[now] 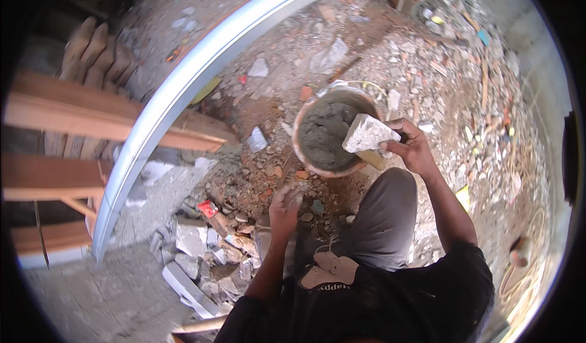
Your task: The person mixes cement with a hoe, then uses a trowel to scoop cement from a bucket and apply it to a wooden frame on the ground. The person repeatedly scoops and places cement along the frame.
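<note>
My right hand [412, 144] grips a broken piece of whitish block [368, 133], roughly wedge-shaped, with the thumb on its near side. It is held over the right part of a round bucket [298, 154] filled with wet grey mortar [326, 132]. Under the block, a tan handle-like piece [371, 158] lies across the bucket's rim; what it belongs to is hidden. My left hand [285, 207] is by my left knee, fingers curled in and seemingly empty, near the bucket's front left side.
A long silvery metal profile [177, 90] crosses the left side, beside wooden beams [79, 108]. Broken blocks and rubble [191, 238] lie at my left. More rubble [421, 74] covers the ground toward the grey wall [525, 32] at right. Stacked sacks or similar shapes [91, 47] stand far left.
</note>
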The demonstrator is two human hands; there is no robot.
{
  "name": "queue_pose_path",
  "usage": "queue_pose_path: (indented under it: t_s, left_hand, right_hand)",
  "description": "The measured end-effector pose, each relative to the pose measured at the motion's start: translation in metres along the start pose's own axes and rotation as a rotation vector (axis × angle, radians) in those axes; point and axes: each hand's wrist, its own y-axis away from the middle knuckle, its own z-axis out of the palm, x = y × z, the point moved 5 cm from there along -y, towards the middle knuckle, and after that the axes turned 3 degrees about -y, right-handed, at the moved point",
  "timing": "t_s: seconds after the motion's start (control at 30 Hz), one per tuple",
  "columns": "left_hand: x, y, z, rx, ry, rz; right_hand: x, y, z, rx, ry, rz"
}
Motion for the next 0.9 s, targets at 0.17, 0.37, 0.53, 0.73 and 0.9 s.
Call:
queue_pose_path:
  t_s: [0.17,0.37,0.53,0.73,0.9]
  left_hand:
    - [0.067,-0.002,-0.025,-0.091,0.367,0.05]
    - [0.028,0.047,-0.097,0.075,0.071,-0.083]
    - [0.001,0.09,-0.118,0.075,0.236,-0.138]
    - [-0.056,0.114,-0.129,0.269,-0.066,-0.154]
    - [-0.049,0.105,-0.123,0.284,-0.245,-0.048]
  right_hand:
    - [-0.006,-0.019,0.163,-0.557,0.491,-0.133]
    - [0.075,-0.01,0.282,-0.972,0.557,0.049]
    - [0.112,0.015,0.326,-1.085,0.548,0.221]
    - [0.14,0.043,0.334,-0.962,0.693,0.007]
    - [0.141,0.051,0.312,-0.788,0.53,0.068]
